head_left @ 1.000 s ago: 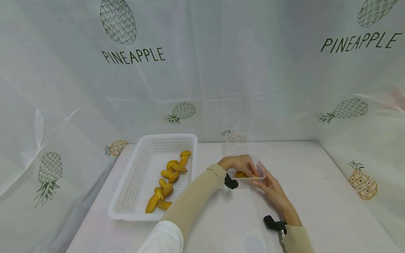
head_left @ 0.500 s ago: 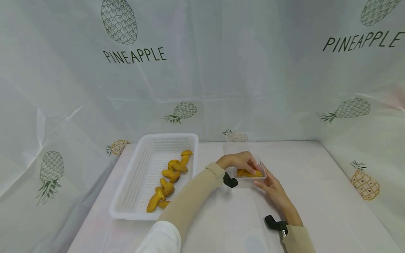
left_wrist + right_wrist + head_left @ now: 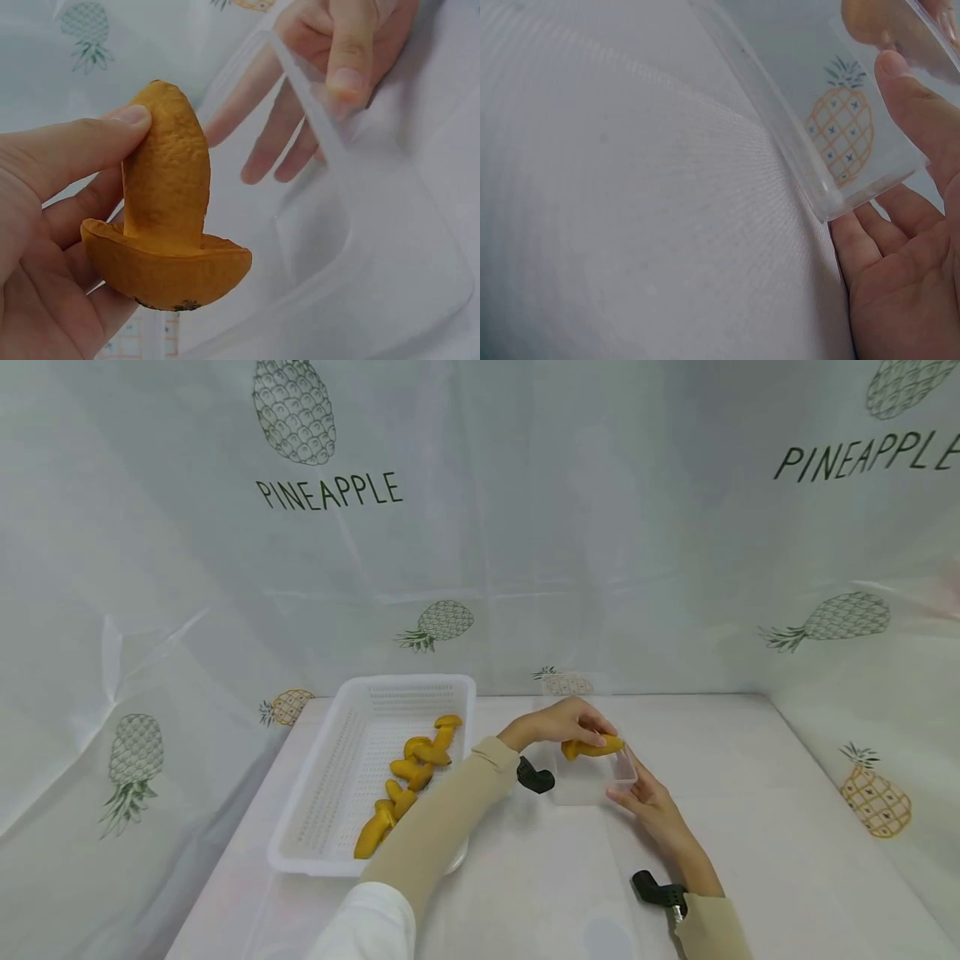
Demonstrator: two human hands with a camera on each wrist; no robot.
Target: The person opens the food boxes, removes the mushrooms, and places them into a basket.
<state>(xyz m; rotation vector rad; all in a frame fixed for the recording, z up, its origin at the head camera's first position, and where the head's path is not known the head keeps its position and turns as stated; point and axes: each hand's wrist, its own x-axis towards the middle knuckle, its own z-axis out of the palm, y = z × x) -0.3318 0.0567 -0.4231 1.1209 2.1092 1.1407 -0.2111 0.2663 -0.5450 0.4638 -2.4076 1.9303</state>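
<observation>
My left hand (image 3: 564,723) pinches the stem of a yellow-orange mushroom (image 3: 169,176) between thumb and fingers. In the left wrist view its cap points down and has dark specks on the underside edge. The mushroom is raised over a clear plastic box (image 3: 588,783), whose see-through lid (image 3: 573,683) stands open at the back. My right hand (image 3: 651,810) holds the box at its front right corner, thumb toward the front and fingers along the outer side wall. In the right wrist view the thumb (image 3: 911,94) overlaps the clear wall.
A white perforated basket (image 3: 311,810) stands left of the box, with several more yellow mushrooms (image 3: 411,771) along its right side. My left forearm crosses in front of the basket's right edge. A pineapple-print sheet (image 3: 510,527) hangs behind the white table (image 3: 540,877).
My left hand has lifted the mushroom from inside the box up to above its rim. The right hand stays at the box's corner. The head view has shifted slightly.
</observation>
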